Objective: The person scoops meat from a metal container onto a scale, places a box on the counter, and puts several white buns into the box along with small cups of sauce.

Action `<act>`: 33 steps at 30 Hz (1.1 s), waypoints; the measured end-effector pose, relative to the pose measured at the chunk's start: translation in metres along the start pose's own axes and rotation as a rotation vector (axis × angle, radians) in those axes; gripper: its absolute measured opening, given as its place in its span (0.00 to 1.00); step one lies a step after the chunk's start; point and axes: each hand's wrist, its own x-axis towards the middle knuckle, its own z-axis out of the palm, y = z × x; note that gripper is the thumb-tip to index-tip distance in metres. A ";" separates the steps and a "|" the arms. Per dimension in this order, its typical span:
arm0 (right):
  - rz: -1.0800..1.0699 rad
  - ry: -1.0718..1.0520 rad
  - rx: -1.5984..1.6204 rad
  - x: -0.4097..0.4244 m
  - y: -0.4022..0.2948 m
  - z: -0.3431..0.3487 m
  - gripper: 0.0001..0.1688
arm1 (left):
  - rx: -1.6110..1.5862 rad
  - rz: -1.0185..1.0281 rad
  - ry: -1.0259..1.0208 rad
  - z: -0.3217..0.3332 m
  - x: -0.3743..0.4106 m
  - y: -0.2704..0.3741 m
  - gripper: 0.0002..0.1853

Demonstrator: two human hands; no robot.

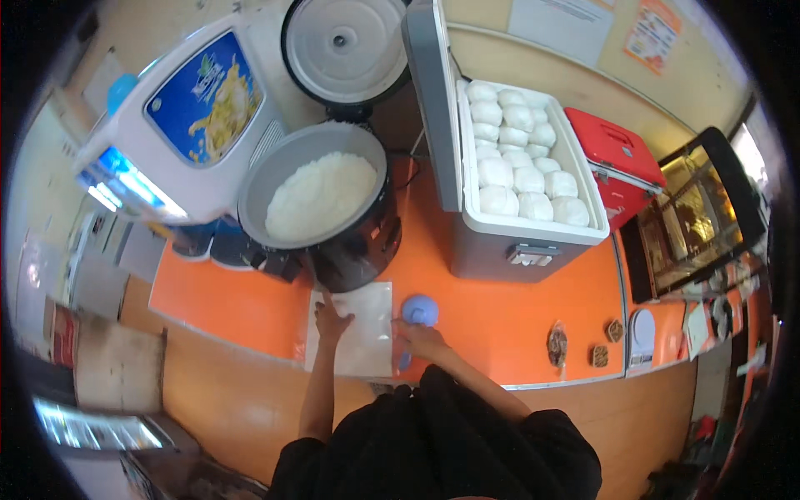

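A stack of white wrapping sheets [365, 334] lies on the orange counter in front of me, at the foot of a large black rice cooker [356, 262]. My left hand [332, 320] rests at the upper left of the sheets, thumb and fingers apart. At their right edge are the fingertips of my right hand [420, 339]; whether they pinch a sheet is too small to tell. Just beyond that hand sits a round blue plastic utensil [420, 310], and another blue piece shows below the hand. White cooked rice [325, 194] fills much of the cooker's pot, its lid [347, 50] raised.
To the right, an open grey cooler box [519, 247] holds several white wrapped bundles [528, 179]. Beyond it are a red cooler [615, 159] and a glass display warmer [690, 215]. A drink dispenser [206, 119] stands left. A small bag [557, 344] and scale [642, 337] lie near the front edge.
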 end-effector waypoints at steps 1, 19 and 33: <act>0.035 0.030 0.055 0.007 -0.004 0.000 0.26 | 0.038 -0.006 -0.034 0.000 0.002 0.011 0.56; -0.012 0.408 0.645 -0.038 -0.035 -0.106 0.55 | -1.109 -0.152 -0.772 -0.092 -0.039 0.227 0.27; -0.049 0.559 -0.096 -0.045 0.115 -0.489 0.46 | -1.279 0.291 -0.897 -0.086 -0.062 0.344 0.18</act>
